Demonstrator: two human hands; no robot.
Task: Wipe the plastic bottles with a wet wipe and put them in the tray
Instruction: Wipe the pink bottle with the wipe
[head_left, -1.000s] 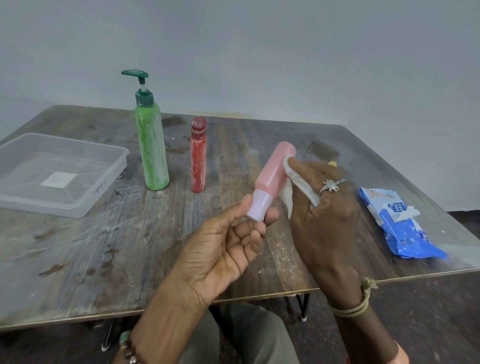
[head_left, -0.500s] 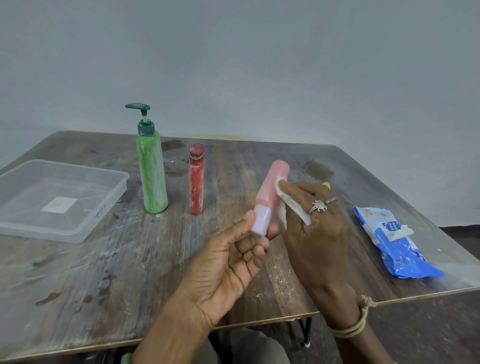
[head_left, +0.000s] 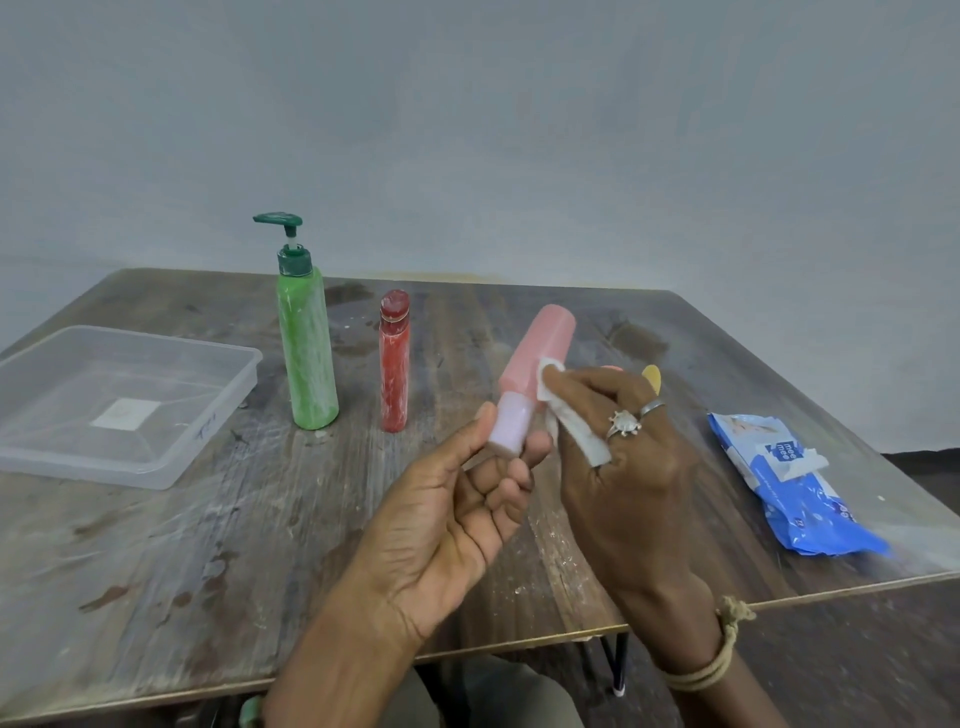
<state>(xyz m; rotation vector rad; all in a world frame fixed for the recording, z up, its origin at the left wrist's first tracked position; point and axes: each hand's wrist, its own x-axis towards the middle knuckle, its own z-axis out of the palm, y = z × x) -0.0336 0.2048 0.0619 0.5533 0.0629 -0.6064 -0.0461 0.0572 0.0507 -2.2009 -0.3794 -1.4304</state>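
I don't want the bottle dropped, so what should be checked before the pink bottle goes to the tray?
1. Left hand pinches pink bottle at its pale cap end: ok.
2. Right hand holds wet wipe against the bottle: ok.
3. Bottle wiped all round: cannot tell.
4. Tray has bare room: ok.
5. Green bottle and red bottle upright on the table: ok.

Cut off at left edge: tray (head_left: 218, 410); marking (head_left: 207, 422) on its wall too small to be read. Partly covered by wipe (head_left: 576, 439) and right hand (head_left: 623, 493): bottle (head_left: 540, 348). Mostly hidden behind that hand: yellow object (head_left: 652, 376).
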